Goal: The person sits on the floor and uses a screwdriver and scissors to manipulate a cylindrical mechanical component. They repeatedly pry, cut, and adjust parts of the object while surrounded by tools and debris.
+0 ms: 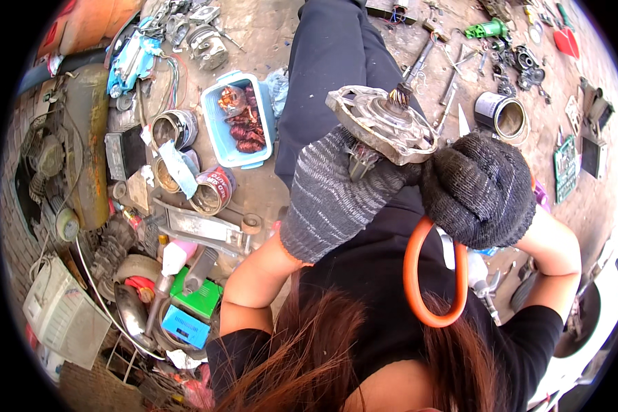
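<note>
From where I stand, the seated person has the round metal part (384, 127) up over the lap, between the two gloved hands. The left hand (340, 192) is closed on its underside, probably because a grip from below bears the weight and leaves the upper face uncovered. The right hand (479, 189) is curled into a tight fist around an orange handle (413, 275), whose loop hangs toward the person's chest. Whatever the handle belongs to is hidden, and I can't tell whether that fist touches the metal part's rim.

The part is dull grey and scuffed, a broad disc with openings around it and a ridged stub standing at its far side. Both gloves are coarse knit, the left a speckled grey, the right darker; the thick weave likely helps against rough metal.

To the left, a pale blue plastic tub (222, 145) keeps reddish copper coils (246, 130) together, presumably so they don't scatter. A red-labelled can (214, 189) leans just nearer. Far to the right lies a flat green circuit board (565, 168).
</note>
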The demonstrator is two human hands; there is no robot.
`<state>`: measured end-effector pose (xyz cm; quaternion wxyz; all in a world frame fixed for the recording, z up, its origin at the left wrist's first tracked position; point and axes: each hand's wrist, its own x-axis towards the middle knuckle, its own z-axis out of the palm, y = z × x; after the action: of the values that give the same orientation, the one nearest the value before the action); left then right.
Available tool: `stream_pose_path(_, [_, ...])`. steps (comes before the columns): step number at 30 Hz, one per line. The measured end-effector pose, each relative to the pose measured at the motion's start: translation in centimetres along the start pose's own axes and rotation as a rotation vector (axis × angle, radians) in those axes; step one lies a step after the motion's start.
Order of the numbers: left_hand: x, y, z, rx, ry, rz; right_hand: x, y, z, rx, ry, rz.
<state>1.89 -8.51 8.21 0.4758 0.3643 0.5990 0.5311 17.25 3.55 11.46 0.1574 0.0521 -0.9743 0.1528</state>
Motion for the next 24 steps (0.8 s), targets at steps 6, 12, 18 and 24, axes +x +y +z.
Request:
stream_pose_path(6, [0.1, -0.6, -0.1, 0.129, 0.009, 0.007, -0.1, 0.3, 1.3, 0.013, 0.016, -0.01])
stream_pose_path(12, [0.6, -1.1, -0.2, 0.148, 0.045, 0.058, 0.4, 0.2, 2.1, 0.027, 0.053, 0.063])
stream_pose_path(18, [0.8, -1.6, 0.4, -0.189, 0.096, -0.063, 0.5, 0.9, 2.0, 0.039, 0.098, 0.117])
stream_pose_path(24, [1.0, -0.2, 0.1, -0.275, -0.019, -0.157, 0.1, 1.3, 0.4, 0.047, 0.044, 0.036])
